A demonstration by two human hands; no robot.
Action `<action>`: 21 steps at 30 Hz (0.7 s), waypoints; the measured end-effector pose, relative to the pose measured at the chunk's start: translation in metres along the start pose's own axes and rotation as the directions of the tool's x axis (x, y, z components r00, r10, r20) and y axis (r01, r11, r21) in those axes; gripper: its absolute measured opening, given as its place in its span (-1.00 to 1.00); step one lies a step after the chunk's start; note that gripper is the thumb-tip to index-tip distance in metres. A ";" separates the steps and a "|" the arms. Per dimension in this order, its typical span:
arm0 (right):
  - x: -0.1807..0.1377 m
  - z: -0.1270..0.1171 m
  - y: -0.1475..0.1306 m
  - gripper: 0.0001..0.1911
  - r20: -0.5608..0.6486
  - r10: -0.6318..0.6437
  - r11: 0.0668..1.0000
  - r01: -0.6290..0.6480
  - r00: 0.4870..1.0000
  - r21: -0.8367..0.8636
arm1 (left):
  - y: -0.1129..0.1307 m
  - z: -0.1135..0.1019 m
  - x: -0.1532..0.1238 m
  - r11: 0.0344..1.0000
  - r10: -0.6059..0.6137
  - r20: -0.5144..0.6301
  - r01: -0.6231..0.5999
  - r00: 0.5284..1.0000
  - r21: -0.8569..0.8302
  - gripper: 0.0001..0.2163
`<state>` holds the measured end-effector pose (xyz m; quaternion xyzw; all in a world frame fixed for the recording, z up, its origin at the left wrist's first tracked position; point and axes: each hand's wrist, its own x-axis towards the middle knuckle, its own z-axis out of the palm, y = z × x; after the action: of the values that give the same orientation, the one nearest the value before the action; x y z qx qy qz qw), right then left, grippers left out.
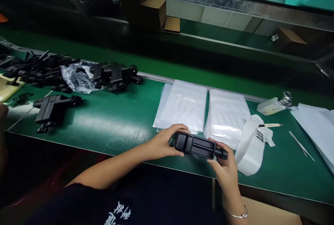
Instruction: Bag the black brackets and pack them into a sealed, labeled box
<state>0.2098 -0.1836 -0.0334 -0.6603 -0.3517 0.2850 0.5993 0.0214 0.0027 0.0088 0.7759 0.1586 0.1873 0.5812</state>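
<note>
Between my two hands, above the bench's front edge, is a black plastic clamp holder (200,147) with a long slotted body and a knob at its right end. My left hand (168,142) grips its left end between thumb and fingers. My right hand (223,162) is closed around the right end by the knob. Just behind the holder lie two stacks of clear plastic bags, a left stack (185,105) and a right stack (228,113). A white strip roll (252,148) with printed labels lies beside my right hand.
A similar black holder (53,110) lies at left, before a pile of black parts (44,68) and a crumpled plastic bag (78,78). At right are a pump bottle (271,106), tweezers (301,145) and white sheets (317,124). A metal shelf edge (208,2) crosses above. Another person's hand (3,110) shows far left.
</note>
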 end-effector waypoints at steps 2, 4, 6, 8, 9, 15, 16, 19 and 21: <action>-0.002 -0.002 -0.001 -0.49 0.008 -0.069 0.997 0.069 0.998 -0.036 | -0.002 -0.002 -0.002 0.999 0.048 0.030 -0.048 0.998 0.004 -0.35; -0.003 -0.003 -0.003 -0.50 0.017 -0.144 0.987 0.145 0.989 -0.065 | -0.005 -0.003 -0.004 0.994 0.104 0.044 -0.105 0.994 0.024 -0.33; -0.003 -0.004 -0.003 -0.49 0.025 -0.225 0.969 0.226 0.974 -0.100 | -0.009 -0.004 -0.005 0.975 0.202 0.061 -0.206 0.978 0.080 -0.36; -0.002 -0.005 -0.004 -0.48 0.040 -0.316 0.938 0.319 0.948 -0.137 | -0.011 -0.006 -0.004 0.928 0.337 0.075 -0.344 0.939 0.145 -0.42; -0.002 -0.006 -0.005 -0.47 0.052 -0.362 0.918 0.366 0.931 -0.151 | -0.012 -0.007 -0.004 0.898 0.399 0.080 -0.407 0.914 0.169 -0.45; 0.002 -0.008 -0.011 -0.44 0.126 -0.494 0.840 0.510 0.860 -0.187 | -0.012 -0.013 -0.004 0.807 0.542 0.082 -0.546 0.836 0.224 -0.53; 0.002 -0.008 -0.011 -0.44 0.128 -0.491 0.839 0.507 0.862 -0.197 | -0.011 -0.013 -0.005 0.810 0.533 0.089 -0.538 0.841 0.233 -0.54; 0.003 -0.007 -0.011 -0.44 0.121 -0.468 0.846 0.484 0.875 -0.224 | -0.011 -0.014 -0.007 0.844 0.464 0.106 -0.475 0.880 0.250 -0.55; 0.003 -0.006 -0.011 -0.44 0.117 -0.458 0.851 0.472 0.881 -0.230 | -0.010 -0.015 -0.007 0.868 0.422 0.108 -0.436 0.900 0.239 -0.55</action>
<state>0.2152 -0.1840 -0.0221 -0.6175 -0.5513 0.1038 0.5513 0.0077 0.0146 0.0017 0.8650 -0.0100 0.2690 0.4234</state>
